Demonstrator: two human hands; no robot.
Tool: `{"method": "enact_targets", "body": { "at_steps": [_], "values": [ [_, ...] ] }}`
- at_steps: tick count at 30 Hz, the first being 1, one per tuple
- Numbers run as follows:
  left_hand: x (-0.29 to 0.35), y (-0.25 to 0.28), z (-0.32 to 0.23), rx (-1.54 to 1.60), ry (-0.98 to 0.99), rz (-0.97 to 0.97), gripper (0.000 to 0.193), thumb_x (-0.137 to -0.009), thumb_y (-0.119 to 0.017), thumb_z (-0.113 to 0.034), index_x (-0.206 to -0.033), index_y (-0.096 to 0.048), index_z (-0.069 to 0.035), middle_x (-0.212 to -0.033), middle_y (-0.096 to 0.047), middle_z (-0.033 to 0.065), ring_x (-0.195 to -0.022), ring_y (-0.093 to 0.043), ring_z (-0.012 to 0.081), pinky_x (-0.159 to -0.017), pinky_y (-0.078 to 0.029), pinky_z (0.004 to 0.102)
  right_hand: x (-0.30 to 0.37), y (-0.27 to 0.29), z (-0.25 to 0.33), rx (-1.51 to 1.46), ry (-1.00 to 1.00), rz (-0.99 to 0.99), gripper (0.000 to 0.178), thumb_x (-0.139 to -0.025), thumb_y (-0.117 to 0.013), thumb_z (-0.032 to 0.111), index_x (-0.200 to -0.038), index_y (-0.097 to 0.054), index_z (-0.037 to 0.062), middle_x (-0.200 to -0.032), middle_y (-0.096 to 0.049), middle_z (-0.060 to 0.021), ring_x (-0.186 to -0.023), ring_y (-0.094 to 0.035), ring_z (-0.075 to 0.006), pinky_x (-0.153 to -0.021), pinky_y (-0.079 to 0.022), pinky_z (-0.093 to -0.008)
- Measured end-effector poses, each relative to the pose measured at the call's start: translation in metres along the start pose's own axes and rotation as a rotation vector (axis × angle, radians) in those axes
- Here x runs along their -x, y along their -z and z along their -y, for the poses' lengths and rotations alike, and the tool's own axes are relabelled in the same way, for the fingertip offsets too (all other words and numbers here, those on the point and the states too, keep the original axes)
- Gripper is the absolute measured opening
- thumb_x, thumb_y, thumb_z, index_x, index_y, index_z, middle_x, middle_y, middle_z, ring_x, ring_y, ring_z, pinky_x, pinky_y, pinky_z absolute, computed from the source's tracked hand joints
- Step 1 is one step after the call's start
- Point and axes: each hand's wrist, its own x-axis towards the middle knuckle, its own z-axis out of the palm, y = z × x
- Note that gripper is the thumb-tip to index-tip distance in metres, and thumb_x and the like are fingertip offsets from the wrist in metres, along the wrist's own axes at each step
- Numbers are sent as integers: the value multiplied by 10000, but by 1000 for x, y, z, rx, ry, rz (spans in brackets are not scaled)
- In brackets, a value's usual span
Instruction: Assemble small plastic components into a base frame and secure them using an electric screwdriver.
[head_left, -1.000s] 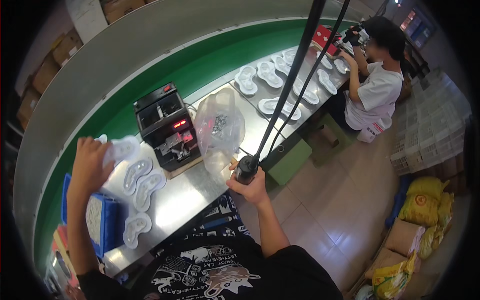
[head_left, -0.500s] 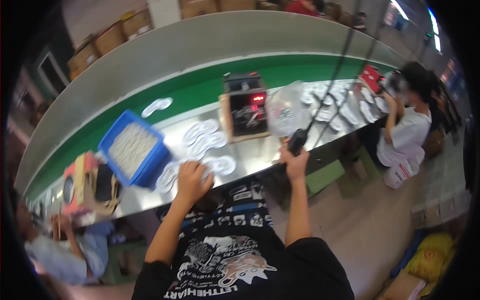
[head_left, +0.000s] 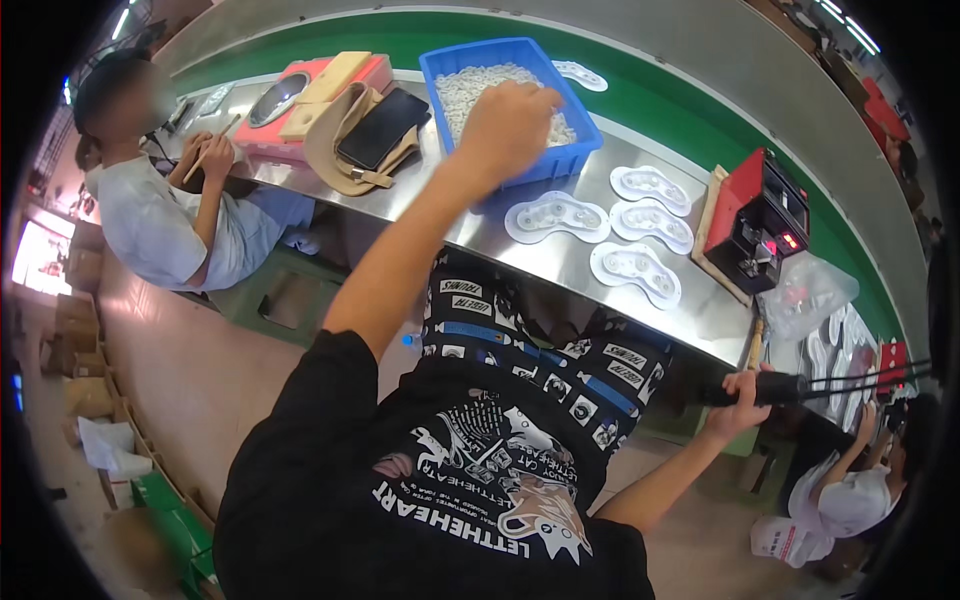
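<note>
Judging by the pose, at a picking-up step: reaching with the left grip [head_left: 508, 125] over the blue bin [head_left: 552, 162], directly above the small white pieces [head_left: 462, 100] heaped inside. Fingers curled downward, seen mostly from the back of the hand; cannot tell whether pinched together on a piece or apart. Right grip [head_left: 742, 402] well apart, to the right and nearer the body, wrapped around a black handheld tool [head_left: 785, 388] (corded, by the look of the dark cables [head_left: 865, 377] trailing off rightward), out past the near edge of the tabletop [head_left: 705, 305].

To the right of the left grip and nearer the body, four white lobed plates [head_left: 635, 272] lying flat on the tabletop; beyond the same grip, past the bin, a fifth plate [head_left: 580, 76] on the green strip [head_left: 660, 116]. Beyond the right grip, a boxy machine [head_left: 755, 228] and a clear plastic bag [head_left: 810, 300]. To the left of the left grip, a dark phone [head_left: 385, 130].

Next move, as a judgement: calls for closing the fingertips on a small pick, then lifting high enough to clear the bin's wall, with the tool held steady away from the plates.

Hard to make out: left fingertips, partly hidden by the knuckles; pieces under the palm; the tool's front end, lost against dark surroundings; the bag's contents, hazed by plastic; the cables' far ends, cut off at the black rim.
</note>
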Motion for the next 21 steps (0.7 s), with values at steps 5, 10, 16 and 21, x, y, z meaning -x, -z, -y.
{"method": "enact_targets", "body": {
  "at_steps": [5,10,16,21],
  "values": [
    [2,-38,69,-178,144,594,154,-826,-665,-116,-914,-728,-7,-903,-713,230,-895,-671,432,-815,-519,498,-17,16,-6,26,65,-37,454,-875,-657,19,-1279,-467,-67,-758,-510,-39,-615,-461,-114,-569,-421,-278],
    [-1,-47,60,-48,206,630,151,-806,-631,-88,-805,-690,50,-822,-658,311,-817,-662,481,-757,-516,548,-15,29,-10,-38,11,-37,610,-881,-760,183,-1363,-442,-15,-770,-522,-30,-642,-481,-115,-597,-417,-281],
    [2,-14,61,-21,205,595,126,-843,-661,-66,-876,-695,51,-882,-677,262,-832,-655,452,-748,-512,475,-10,-3,-20,85,80,-199,460,-880,-717,73,-1243,-488,-93,-815,-576,-72,-589,-537,-143,-579,-483,-310],
    [-8,-12,41,33,196,495,95,-839,-644,-26,-879,-688,48,-842,-660,236,-812,-649,414,-743,-506,449,-15,6,-9,104,53,-244,440,-874,-700,46,-1243,-497,-81,-771,-573,-79,-587,-542,-150,-579,-481,-308]
  ]
}}
